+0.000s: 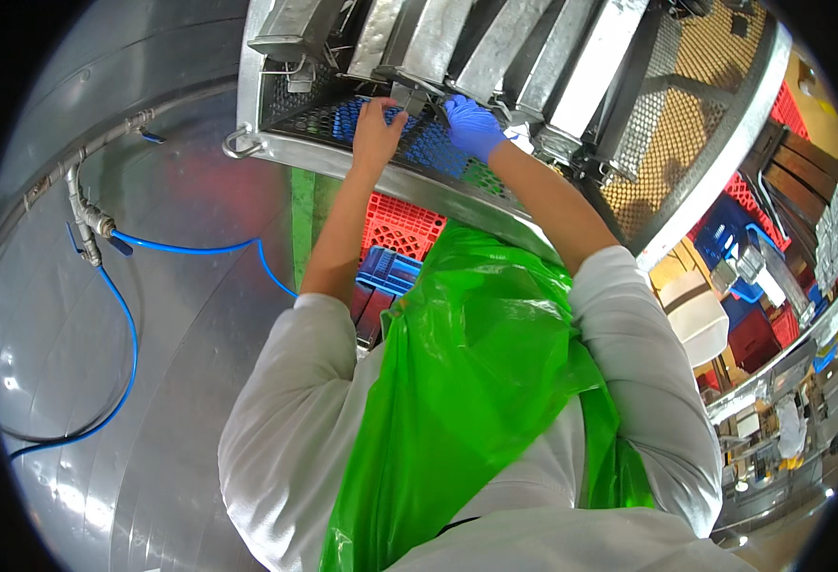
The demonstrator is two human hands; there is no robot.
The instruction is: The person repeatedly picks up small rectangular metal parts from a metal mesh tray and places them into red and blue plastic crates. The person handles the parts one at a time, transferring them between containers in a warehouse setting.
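Observation:
A row of long metal moulds point(433, 43) lies side by side in a large metal cage with perforated walls. My bare left hand point(378, 132) is at the near end of the row, its thumb and fingers around a small metal end piece point(410, 102). My right hand point(473, 129), in a blue glove, touches the metal fittings at the end of a neighbouring mould; its fingertips are partly hidden among them. Whether either hand grips firmly is hard to see. Below both hands is the cage's perforated floor point(433, 149), with blue showing through.
The cage's thick metal rim point(319, 154) runs between my body and the moulds. Beneath it are a red plastic crate point(401, 225) and a blue crate point(388, 270). A blue hose point(133, 343) hangs from valves on the left metal wall. Crates and equipment stand at right.

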